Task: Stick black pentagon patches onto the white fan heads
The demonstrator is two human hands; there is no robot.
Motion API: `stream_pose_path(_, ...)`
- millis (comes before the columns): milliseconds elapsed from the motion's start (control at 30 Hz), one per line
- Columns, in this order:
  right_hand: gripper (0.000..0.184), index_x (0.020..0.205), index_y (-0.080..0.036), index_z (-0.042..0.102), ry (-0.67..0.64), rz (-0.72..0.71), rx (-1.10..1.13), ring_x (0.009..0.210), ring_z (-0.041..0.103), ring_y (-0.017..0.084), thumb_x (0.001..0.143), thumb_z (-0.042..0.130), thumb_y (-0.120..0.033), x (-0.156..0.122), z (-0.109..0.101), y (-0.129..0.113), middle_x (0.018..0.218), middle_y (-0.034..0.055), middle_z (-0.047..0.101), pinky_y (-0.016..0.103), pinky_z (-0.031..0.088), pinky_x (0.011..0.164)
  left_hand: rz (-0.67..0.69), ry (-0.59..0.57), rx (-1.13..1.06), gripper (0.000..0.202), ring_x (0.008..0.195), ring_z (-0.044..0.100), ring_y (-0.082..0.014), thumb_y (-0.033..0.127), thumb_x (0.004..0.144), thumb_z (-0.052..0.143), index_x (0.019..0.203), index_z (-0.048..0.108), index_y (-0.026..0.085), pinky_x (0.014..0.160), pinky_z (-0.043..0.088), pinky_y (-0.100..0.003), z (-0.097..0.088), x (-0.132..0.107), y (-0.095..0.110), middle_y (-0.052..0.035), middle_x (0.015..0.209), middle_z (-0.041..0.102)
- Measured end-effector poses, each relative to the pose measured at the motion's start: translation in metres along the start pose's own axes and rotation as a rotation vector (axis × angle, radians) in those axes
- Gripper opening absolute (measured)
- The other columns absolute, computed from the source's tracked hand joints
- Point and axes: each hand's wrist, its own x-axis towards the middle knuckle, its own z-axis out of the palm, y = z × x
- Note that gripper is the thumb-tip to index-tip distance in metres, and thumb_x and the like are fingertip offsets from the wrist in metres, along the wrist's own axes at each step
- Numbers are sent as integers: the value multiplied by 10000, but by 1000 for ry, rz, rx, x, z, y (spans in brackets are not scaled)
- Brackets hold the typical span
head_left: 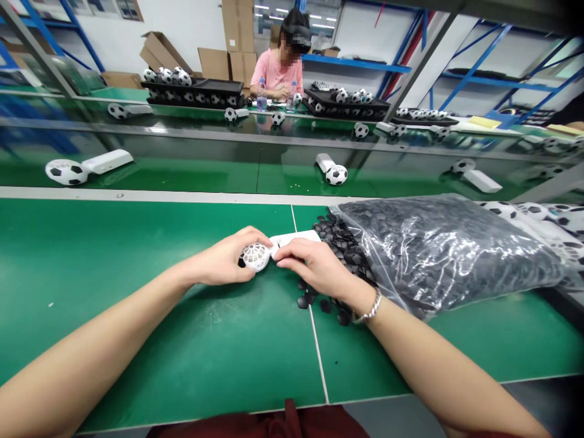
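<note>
My left hand (228,260) is curled round a white football-shaped fan head (255,256) with an open lattice of cells, resting on the green bench. Its white handle (295,238) sticks out to the right, under my right hand. My right hand (314,265) is pinched at the right side of the ball, fingertips pressed together on it; what they hold is too small to make out. Loose black pentagon pieces (314,299) lie scattered just right of and below my right hand.
A clear plastic bag (451,252) full of black pieces lies at the right. Finished black-and-white football fans (336,174) lie on the conveyor (182,173) behind. A person in pink (278,70) sits across, beside black trays (196,88) of balls. Cardboard boxes and blue racks stand behind.
</note>
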Motion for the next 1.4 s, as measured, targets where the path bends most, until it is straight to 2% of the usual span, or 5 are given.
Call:
stream_pose_path(133,114,830,-203,637,50,-187,-166,813,534,147,821,539,-260,0,4,1,815,31,618,299,439,764,-12,54,25,485,1051,465,-205,116,644,505,1115,462,227,902,398,-326,6,1,0,-38,1121,457)
stream_pose_path(400,102,853,-174,610,-15,-219,-74,841,548,137,832,510,-171,3,12,-1,859,39,649,280,444,792,-12,86,-14,460,1004,486,-201,169,644,568,1091,475,225,881,410,-334,13,1,4,-31,1072,463)
stream_pose_path(767,77,715,-179,566,37,-86,-114,768,523,138,793,565,-180,6,14,-6,747,7,603,284,410,755,-9,131,-37,323,982,483,-207,252,703,574,1016,514,203,875,395,-356,15,2,6,-33,1018,485)
stream_pose_path(900,86,697,-177,562,11,-70,-105,741,512,132,780,585,-178,7,11,-6,725,0,593,272,403,727,-24,85,-80,329,983,482,-203,267,707,583,1022,514,205,874,395,-350,13,2,6,-35,1029,476)
stream_pose_path(1400,96,671,-173,554,39,63,-70,685,486,124,748,612,-165,10,15,-6,672,-13,537,254,377,647,-1,159,-82,302,946,481,-194,185,701,561,1002,531,181,856,394,-327,17,3,6,-42,981,490)
